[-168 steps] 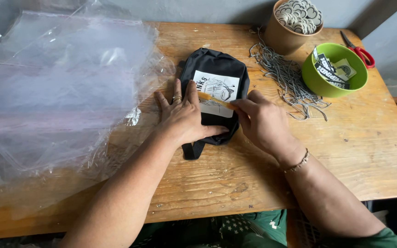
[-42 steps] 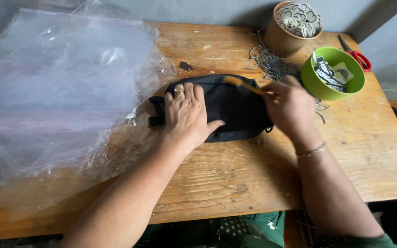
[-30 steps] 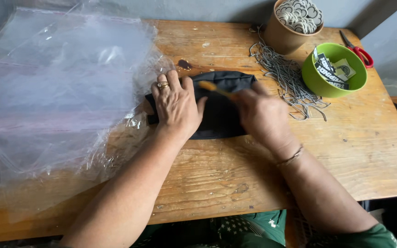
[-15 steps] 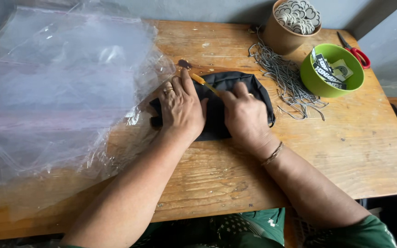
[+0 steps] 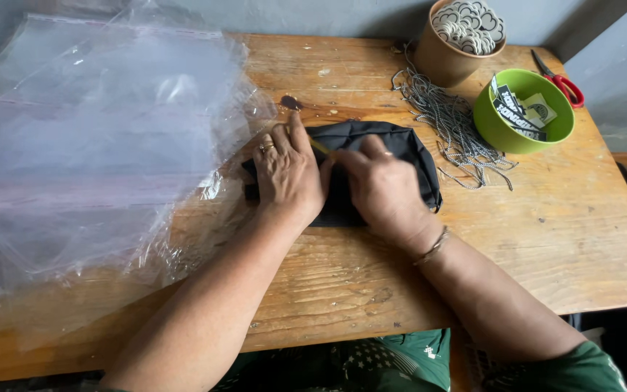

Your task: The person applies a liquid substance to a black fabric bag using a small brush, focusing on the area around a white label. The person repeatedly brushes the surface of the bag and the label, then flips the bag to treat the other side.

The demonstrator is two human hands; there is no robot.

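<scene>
The left hand (image 5: 289, 174) lies flat, palm down, fingers spread on a black pouch (image 5: 393, 149). Just beside it, the right hand (image 5: 382, 190) curls, pinching a thin yellow stick (image 5: 320, 147). Beyond the right hand sit grey cords (image 5: 451, 123) and a green bowl (image 5: 503, 131).

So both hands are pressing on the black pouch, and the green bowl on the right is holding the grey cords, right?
Not quite. In the head view both hands do press on the black pouch, but the grey cords lie loose on the wooden table beside the green bowl, which holds printed tags.
</scene>
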